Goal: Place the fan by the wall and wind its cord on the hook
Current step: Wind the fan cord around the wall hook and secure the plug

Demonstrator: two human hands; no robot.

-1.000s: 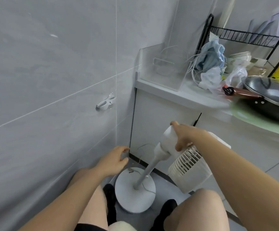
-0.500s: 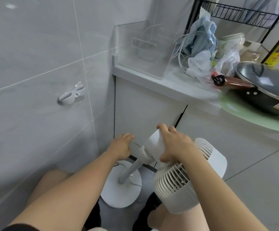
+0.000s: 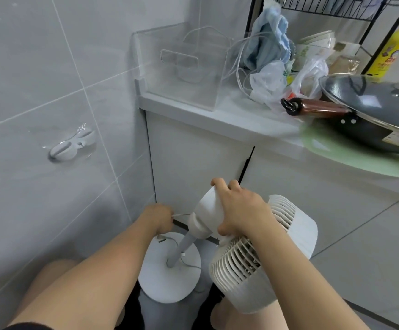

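We have the fan [image 3: 241,253] standing on the floor in the corner where the tiled wall [image 3: 39,79] meets the cabinet [image 3: 193,158], its round base [image 3: 169,282] flat on the floor between our feet and close to the wall, so the placing looks all but done. Our right hand [image 3: 240,210] is clamped over the top of the motor housing, steadying the head, which tips down and toward us on its slanted pole. Our left hand [image 3: 158,220] is closed in a pinch on the thin white cord [image 3: 181,215], low beside the pole and just above the base; more of that cord lies in loose loops on the base around the pole's foot. The winding, as we judge it, has barely begun: the hook [image 3: 72,145] on the wall, up and to the left of our left hand, is bare, with no cord on it. What remains is to gather the slack, lift it to the hook and wrap it turn by turn. The clutter on the counter [image 3: 217,115] above plays no part.
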